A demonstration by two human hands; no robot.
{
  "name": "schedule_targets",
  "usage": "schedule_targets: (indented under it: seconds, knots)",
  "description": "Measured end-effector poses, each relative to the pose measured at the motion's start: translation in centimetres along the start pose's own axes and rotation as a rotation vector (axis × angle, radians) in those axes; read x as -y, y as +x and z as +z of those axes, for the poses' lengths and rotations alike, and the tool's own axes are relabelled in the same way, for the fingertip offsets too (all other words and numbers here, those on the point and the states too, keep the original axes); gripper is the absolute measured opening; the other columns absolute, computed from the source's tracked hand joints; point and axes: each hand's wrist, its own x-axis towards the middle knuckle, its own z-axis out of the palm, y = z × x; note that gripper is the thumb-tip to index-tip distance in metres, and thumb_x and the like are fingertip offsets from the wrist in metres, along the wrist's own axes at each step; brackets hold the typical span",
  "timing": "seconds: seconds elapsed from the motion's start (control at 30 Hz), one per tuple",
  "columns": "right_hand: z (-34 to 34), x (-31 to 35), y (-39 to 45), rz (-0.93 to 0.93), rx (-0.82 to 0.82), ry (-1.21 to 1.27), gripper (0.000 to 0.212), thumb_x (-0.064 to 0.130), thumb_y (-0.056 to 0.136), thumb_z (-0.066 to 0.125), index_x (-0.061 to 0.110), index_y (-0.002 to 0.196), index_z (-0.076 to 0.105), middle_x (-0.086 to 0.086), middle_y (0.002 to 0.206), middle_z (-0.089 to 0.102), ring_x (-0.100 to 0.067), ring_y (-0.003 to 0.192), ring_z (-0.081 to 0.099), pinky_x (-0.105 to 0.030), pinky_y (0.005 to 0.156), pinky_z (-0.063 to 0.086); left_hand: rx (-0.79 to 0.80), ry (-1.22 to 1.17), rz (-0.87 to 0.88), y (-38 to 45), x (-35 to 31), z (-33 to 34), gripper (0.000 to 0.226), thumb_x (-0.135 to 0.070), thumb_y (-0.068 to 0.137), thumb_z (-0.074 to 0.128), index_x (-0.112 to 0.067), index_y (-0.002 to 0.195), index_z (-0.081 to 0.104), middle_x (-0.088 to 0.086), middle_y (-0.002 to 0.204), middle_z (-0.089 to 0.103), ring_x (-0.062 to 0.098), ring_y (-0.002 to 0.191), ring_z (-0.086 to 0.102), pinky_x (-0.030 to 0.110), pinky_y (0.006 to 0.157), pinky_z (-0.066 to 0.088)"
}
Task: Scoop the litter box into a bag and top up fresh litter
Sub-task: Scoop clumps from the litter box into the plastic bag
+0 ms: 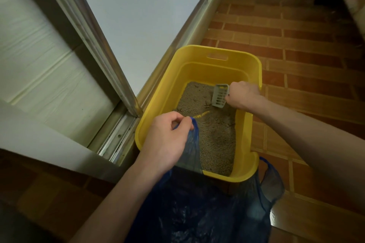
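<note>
A: Where is the litter found?

B: In the yellow box, at centre frame. The scoop is gripped in the right hand, its slotted blade tipped down into the grains at the box's 1 o'clock corner, long axis running roughly 1 to 7 o'clock.

A: And the bag?

B: At 6 o'clock, against the near wall. One handle is pinched and lifted by the left hand; the other hangs loose at 4 o'clock. From the scoop, the bag mouth lies toward 6 o'clock, so a load is probably to be carried back over the near rim.

A: What is unclear?

B: The scoop handle is hidden in the fist. Clumps cannot be made out, and the bag's bottom is cut off.
</note>
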Motion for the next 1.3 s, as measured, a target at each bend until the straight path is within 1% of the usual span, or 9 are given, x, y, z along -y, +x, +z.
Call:
schedule_targets:
  seconds: [0.23,0.37,0.5,0.63,0.83,0.97,1.07,1.13,1.3]
  knots:
    - [-0.9,-0.1,1.7,0.096,0.363,0.13,0.013,0.019,0.097,0.057,0.007,0.095,0.062,-0.007,0.081,0.063,-0.019,0.06,0.055,-0.028,0.05,0.044,-0.017,0.009,-0.026,0.3,0.3,-0.5,0.026,-0.03,0.101,0.058,-0.02,0.083,0.073,-0.008,0.056,0.042,0.01,0.05,0.036,0.021,0.045,0.028]
    - [-0.3,0.5,2.6,0.095,0.445,0.032,0.013,0.014,0.093,0.059,0.007,0.1,0.067,-0.006,0.086,0.064,-0.019,0.066,0.054,-0.028,0.058,0.044,-0.008,-0.018,-0.048,0.5,0.5,-0.7,0.025,-0.03,0.102,0.057,-0.02,0.084,0.073,-0.007,0.054,0.04,0.011,0.049,0.034,0.027,0.048,0.028]
    - [-0.1,1.4,3.0,0.042,0.405,-0.105,0.012,0.023,0.096,0.053,0.016,0.094,0.063,0.001,0.083,0.06,-0.016,0.07,0.051,-0.028,0.069,0.043,-0.026,-0.05,-0.069,0.7,0.8,-1.0,0.025,-0.029,0.101,0.057,-0.021,0.084,0.073,-0.013,0.048,0.042,0.005,0.044,0.034,0.026,0.051,0.029]
    - [-0.2,1.6,3.8,-0.011,0.368,-0.224,0.014,0.025,0.095,0.052,0.021,0.092,0.064,0.004,0.077,0.055,-0.014,0.068,0.048,-0.027,0.067,0.042,-0.034,-0.062,-0.085,0.9,0.8,-1.3,0.024,-0.028,0.101,0.058,-0.017,0.086,0.073,-0.02,0.045,0.046,-0.001,0.043,0.044,0.024,0.053,0.029]
    - [0.3,2.1,5.1,-0.082,0.319,-0.131,0.04,0.048,0.105,0.041,0.019,0.084,0.06,0.002,0.079,0.058,-0.015,0.069,0.053,-0.03,0.071,0.05,-0.058,-0.107,-0.121,1.3,1.1,-1.8,0.024,-0.027,0.1,0.06,-0.016,0.083,0.073,-0.018,0.045,0.043,0.0,0.041,0.04,0.029,0.053,0.027]
    - [1.0,2.6,5.8,-0.115,0.332,-0.03,0.044,0.053,0.105,0.04,0.018,0.085,0.058,0.0,0.081,0.057,-0.018,0.076,0.058,-0.035,0.08,0.056,-0.065,-0.108,-0.13,1.4,1.2,-1.8,0.024,-0.028,0.1,0.06,-0.015,0.083,0.073,-0.017,0.046,0.042,0.001,0.04,0.038,0.029,0.053,0.026]
    - [2.1,2.8,6.2,-0.153,0.337,0.051,0.044,0.053,0.105,0.039,0.016,0.102,0.064,0.0,0.081,0.06,-0.016,0.07,0.057,-0.029,0.062,0.051,-0.064,-0.095,-0.132,1.4,1.3,-1.8,0.024,-0.026,0.1,0.06,-0.014,0.083,0.072,-0.018,0.044,0.043,-0.001,0.04,0.041,0.028,0.052,0.027]
    - [2.9,2.9,6.3,-0.16,0.33,0.121,0.046,0.053,0.105,0.039,0.015,0.103,0.066,0.0,0.078,0.059,-0.014,0.063,0.053,-0.026,0.053,0.042,-0.066,-0.103,-0.136,1.4,1.5,-1.9,0.024,-0.026,0.099,0.06,-0.015,0.082,0.072,-0.017,0.045,0.04,0.001,0.04,0.037,0.028,0.053,0.026]
    - [4.7,2.9,5.7,-0.132,0.289,0.322,0.046,0.056,0.103,0.045,0.018,0.092,0.068,0.0,0.071,0.058,-0.015,0.06,0.051,-0.03,0.054,0.039,-0.066,-0.108,-0.13,1.4,1.5,-1.9,0.025,-0.026,0.1,0.06,-0.014,0.083,0.072,-0.016,0.046,0.04,0.002,0.041,0.035,0.027,0.053,0.026]
